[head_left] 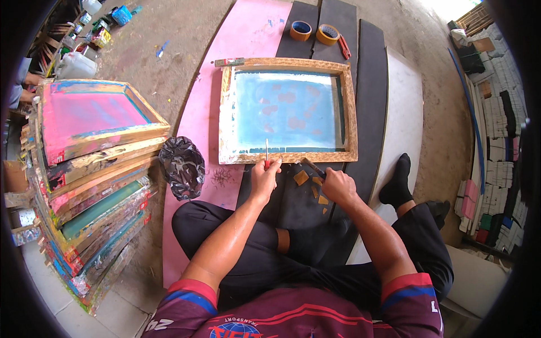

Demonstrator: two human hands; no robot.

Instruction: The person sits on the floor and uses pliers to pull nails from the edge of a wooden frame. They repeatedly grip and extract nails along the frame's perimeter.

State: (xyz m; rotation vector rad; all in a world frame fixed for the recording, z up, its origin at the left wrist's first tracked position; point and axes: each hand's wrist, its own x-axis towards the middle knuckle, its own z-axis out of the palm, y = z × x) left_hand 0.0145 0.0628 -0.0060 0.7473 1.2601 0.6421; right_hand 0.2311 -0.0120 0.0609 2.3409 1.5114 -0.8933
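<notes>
A wooden screen-printing frame (349,107) with a blue mesh lies flat on dark boards in front of me. My left hand (265,179) grips a thin metal tool with a red handle (266,153), its blade resting on the frame's near edge. Just right of it, my right hand (337,185) holds a dark tool (311,166) whose tip touches the near rail of the frame. Torn pieces of brown tape (301,177) lie on the dark board between my hands.
A tall stack of paint-stained wooden screen frames (90,186) stands at my left. A black plastic bag (181,167) sits on the pink board (248,34). Two tape rolls (314,32) and a red tool lie beyond the frame. Stacked tiles line the right side.
</notes>
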